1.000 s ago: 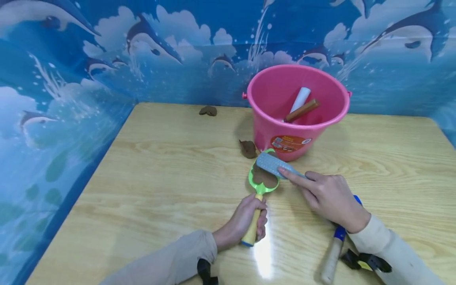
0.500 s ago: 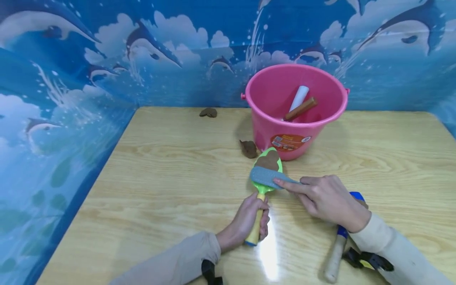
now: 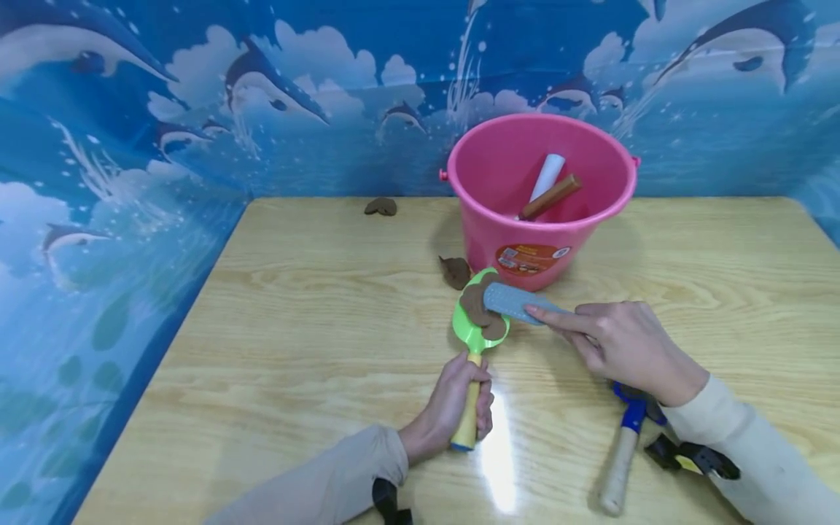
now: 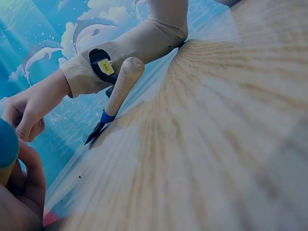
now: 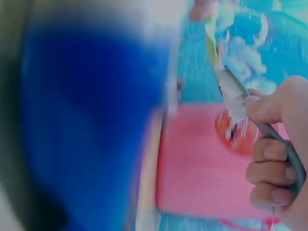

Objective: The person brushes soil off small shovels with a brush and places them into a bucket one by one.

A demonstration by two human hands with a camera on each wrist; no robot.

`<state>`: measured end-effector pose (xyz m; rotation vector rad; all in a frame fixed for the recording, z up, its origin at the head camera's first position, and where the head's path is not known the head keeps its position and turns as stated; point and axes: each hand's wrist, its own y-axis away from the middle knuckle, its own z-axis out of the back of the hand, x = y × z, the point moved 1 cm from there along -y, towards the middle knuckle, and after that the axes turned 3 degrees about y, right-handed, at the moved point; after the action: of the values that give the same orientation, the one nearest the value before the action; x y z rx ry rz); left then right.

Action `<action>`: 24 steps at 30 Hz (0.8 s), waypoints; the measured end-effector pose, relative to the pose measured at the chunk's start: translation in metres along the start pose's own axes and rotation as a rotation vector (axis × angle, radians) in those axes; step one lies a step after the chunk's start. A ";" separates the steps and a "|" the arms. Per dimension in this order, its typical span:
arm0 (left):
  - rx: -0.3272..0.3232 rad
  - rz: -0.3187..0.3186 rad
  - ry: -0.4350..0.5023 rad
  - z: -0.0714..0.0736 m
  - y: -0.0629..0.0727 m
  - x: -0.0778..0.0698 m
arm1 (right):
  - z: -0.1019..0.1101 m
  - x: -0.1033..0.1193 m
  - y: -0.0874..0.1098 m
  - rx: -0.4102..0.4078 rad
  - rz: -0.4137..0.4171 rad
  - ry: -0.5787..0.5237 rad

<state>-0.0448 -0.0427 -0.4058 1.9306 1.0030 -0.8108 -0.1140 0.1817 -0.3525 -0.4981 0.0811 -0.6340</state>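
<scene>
My left hand (image 3: 453, 405) grips the yellow handle of a green toy shovel (image 3: 462, 332), held above the table with its scoop pointing away. Brown, clay-like mud (image 3: 477, 302) covers part of the scoop. My right hand (image 3: 633, 350) holds a grey-blue brush (image 3: 512, 300), index finger stretched along its back, head over the scoop's right side. In the right wrist view, the white bristles (image 5: 233, 96) face the shovel, with fingers curled round the brush handle. The left wrist view catches only the blue handle end (image 4: 7, 149) within my left hand (image 4: 24, 197).
A pink bucket (image 3: 482, 240) stands just beyond the scoop, with a white and a brown handle (image 3: 553, 197) inside. Brown lumps (image 3: 455, 272) lie beside it and at the table's back edge. A blue tool with a wooden handle (image 3: 620, 467) lies under my right forearm.
The brush moved down the scoop toward its handle, then back up to the right side. More green shows on the scoop now. My left hand keeps its grip, hardly moving.
</scene>
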 end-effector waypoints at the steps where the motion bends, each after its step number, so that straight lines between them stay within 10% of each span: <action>1: -0.002 0.005 0.009 0.000 0.000 0.000 | 0.001 -0.002 0.001 0.005 -0.007 0.004; 13: 0.065 0.006 0.001 0.002 0.000 0.000 | 0.004 0.007 -0.001 0.096 0.120 -0.232; 24: 0.120 0.025 0.040 0.006 -0.005 -0.003 | 0.004 -0.005 0.001 0.024 0.026 -0.065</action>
<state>-0.0516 -0.0472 -0.4079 2.0648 0.9715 -0.8375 -0.1167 0.1876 -0.3498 -0.4934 0.0185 -0.5924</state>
